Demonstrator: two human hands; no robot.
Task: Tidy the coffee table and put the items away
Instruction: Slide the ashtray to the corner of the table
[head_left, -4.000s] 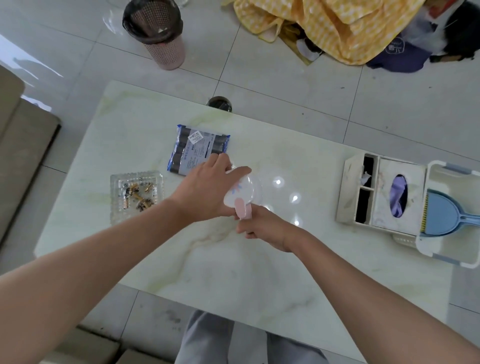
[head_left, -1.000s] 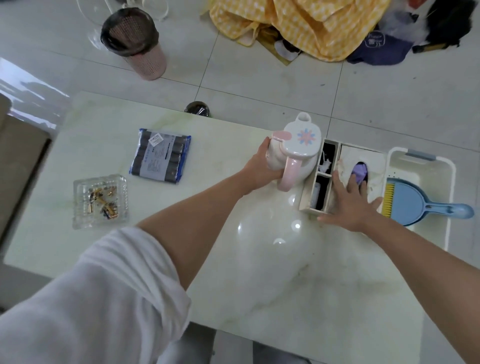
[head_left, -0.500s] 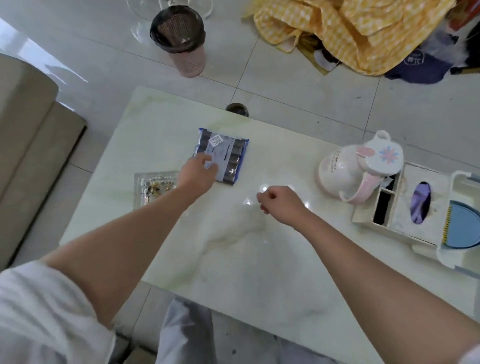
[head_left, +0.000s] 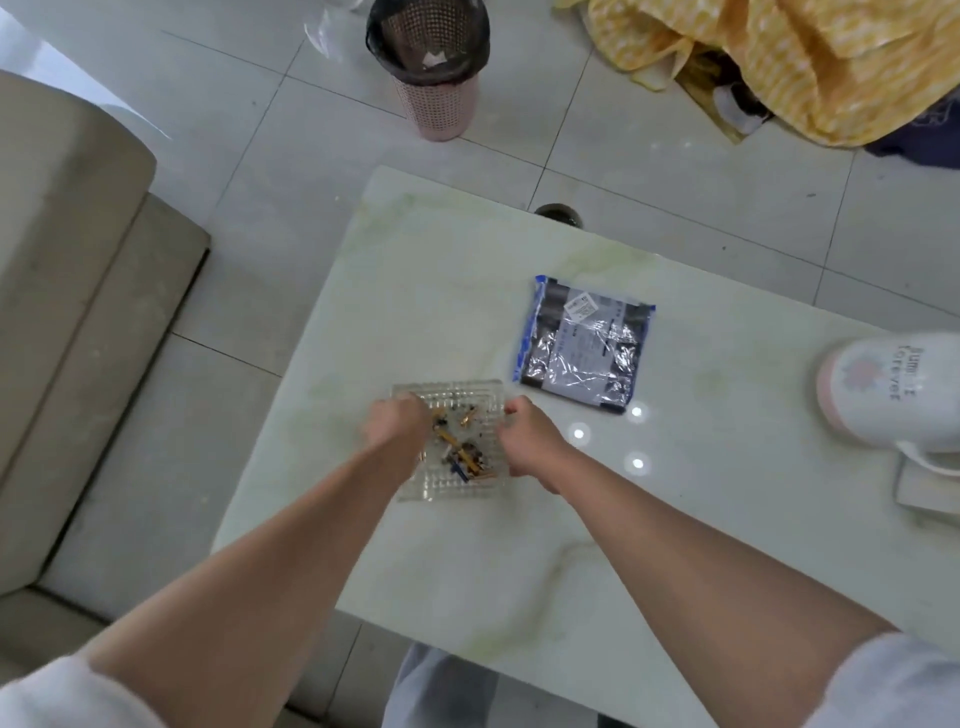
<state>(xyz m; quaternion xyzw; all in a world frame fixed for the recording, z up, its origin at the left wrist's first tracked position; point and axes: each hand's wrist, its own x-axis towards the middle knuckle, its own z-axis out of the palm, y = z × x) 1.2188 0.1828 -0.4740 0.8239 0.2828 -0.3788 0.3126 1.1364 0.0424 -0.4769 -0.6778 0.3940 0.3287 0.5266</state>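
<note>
A square clear glass ashtray (head_left: 470, 397) with cigarette butts and small bits in it sits near the left front of the pale marble coffee table (head_left: 519, 545). My left hand (head_left: 397, 428) grips its left edge and my right hand (head_left: 530, 441) grips its right edge. Whether the ashtray is lifted off the table I cannot tell. A blue-edged plastic pack (head_left: 584, 343) with dark rolls inside lies flat behind it to the right. A white and pink kettle (head_left: 893, 392) stands at the table's right edge, partly cut off by the frame.
A pink mesh waste bin (head_left: 431, 67) with a black liner stands on the tiled floor beyond the table. A beige sofa (head_left: 67, 312) runs along the left. Yellow checked cloth (head_left: 779, 57) is piled on the floor at the back right. A white organiser corner (head_left: 919, 486) shows beside the kettle.
My left hand left the plastic pack and came back to the ashtray. My right hand moved left from mid-table to the ashtray's other side. The view swung left, so the kettle sits at the right edge.
</note>
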